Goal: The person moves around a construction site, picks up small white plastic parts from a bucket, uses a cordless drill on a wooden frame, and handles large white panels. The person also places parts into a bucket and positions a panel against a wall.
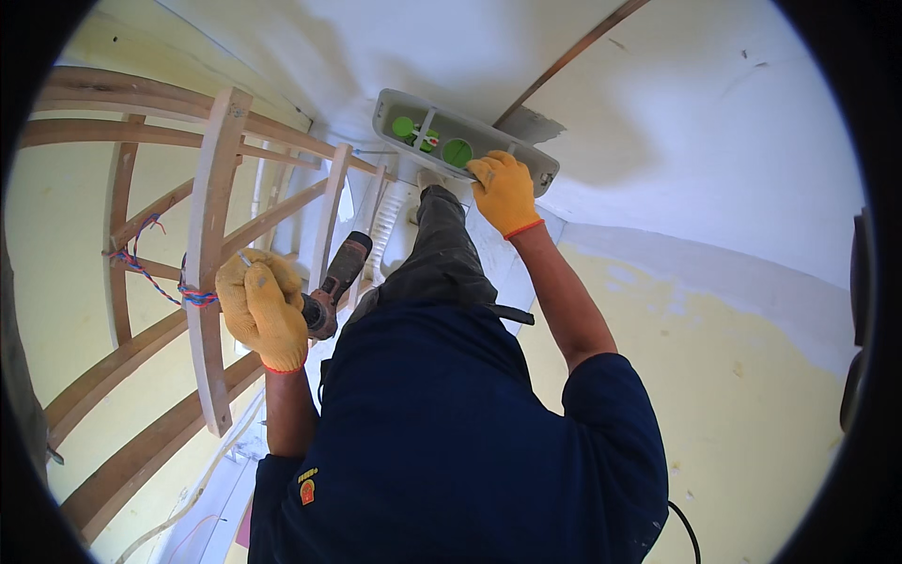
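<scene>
My left hand (264, 303), in a yellow-orange knit glove, is closed around the black front end of a power drill (325, 303). The drill's dark handle slants up and away to the right. A small shiny metal piece (244, 259) shows between the gloved fingers; I cannot tell whether it is a bit or a screw. My right hand (504, 192), gloved alike, grips the near rim of an open grey plastic toilet cistern (486, 132) with its fingers over the edge. Inside the cistern are green plastic flush fittings (458, 151). My thumb is mostly hidden.
A wooden batten frame (211, 282) stands close on the left, with twisted red and blue wire (199, 296) tied around it. A white corrugated pipe (384, 224) runs beyond the drill. Patched plaster wall (705, 331) is at the right; a brown strip (571, 60) crosses the white surface.
</scene>
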Motion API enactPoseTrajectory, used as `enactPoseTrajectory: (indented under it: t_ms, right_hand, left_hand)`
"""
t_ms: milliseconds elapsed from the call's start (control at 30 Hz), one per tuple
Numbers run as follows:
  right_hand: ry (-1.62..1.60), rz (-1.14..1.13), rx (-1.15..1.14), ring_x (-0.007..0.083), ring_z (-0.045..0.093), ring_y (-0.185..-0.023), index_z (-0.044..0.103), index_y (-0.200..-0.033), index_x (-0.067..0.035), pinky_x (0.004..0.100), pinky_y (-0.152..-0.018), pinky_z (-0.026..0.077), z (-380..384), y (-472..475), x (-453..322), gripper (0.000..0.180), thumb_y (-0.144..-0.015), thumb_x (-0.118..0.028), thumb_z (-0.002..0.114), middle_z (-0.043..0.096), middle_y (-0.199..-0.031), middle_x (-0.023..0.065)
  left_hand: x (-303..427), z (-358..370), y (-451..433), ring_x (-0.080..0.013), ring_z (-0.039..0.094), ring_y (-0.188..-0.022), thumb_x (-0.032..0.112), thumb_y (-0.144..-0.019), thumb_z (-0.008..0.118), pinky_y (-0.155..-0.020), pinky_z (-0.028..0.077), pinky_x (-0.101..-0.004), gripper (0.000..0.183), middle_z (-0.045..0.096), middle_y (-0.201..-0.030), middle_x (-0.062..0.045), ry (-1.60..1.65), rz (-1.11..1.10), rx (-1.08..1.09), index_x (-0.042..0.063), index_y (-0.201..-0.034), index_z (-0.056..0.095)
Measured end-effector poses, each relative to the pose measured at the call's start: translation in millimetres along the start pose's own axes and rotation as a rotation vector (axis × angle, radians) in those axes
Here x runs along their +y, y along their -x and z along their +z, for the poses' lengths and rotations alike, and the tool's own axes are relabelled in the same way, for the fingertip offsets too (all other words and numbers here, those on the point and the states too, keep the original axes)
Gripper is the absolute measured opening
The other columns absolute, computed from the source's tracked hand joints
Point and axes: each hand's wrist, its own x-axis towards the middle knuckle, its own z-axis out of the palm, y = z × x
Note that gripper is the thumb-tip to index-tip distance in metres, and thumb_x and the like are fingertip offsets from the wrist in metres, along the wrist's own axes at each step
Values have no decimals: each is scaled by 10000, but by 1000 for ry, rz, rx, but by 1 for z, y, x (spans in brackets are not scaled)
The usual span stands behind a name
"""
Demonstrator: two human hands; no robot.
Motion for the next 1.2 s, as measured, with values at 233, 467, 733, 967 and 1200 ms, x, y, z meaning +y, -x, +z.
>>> enactPoseTrajectory:
  t_ms: [233,467,733,967,1200]
  right_hand:
    - [-15,6,35,344,635,-1232,737,-1131,-119,491,-937,528,-6,1,-7,342,-790,-99,759,735,-1175,52]
    - [31,-24,78,329,615,-1254,723,-1126,-136,502,-956,501,-8,4,-5,354,-777,-76,745,715,-1197,35]
    - [22,-59,116,334,600,-1263,721,-1095,-141,506,-974,472,-10,6,-10,332,-767,-91,744,698,-1198,48]
    - [81,-106,140,319,602,-1245,716,-1100,-138,499,-975,470,-7,5,-16,334,-769,-96,733,693,-1180,44]
    - [164,-112,118,305,603,-1251,709,-1123,-135,498,-998,469,-12,4,-15,359,-770,-82,747,700,-1204,39]
  left_hand:
    - [5,6,0,-63,342,-497,154,-1070,496,-426,249,-235,146,484,-668,-28,-27,-26,75,31,-1020,558]
    - [-1,-3,0,-62,363,-470,182,-1083,515,-415,280,-227,172,552,-663,-70,20,6,24,30,-1013,550]
    - [12,-8,8,-69,367,-466,220,-1081,520,-407,283,-230,224,490,-631,-44,-19,23,56,22,-978,537]
    - [37,-22,30,-75,352,-454,209,-1063,506,-411,264,-239,240,463,-600,-35,-31,99,141,20,-916,515]
    - [44,-53,58,-72,337,-456,204,-1082,472,-425,239,-242,291,449,-600,-26,-246,263,183,27,-854,510]
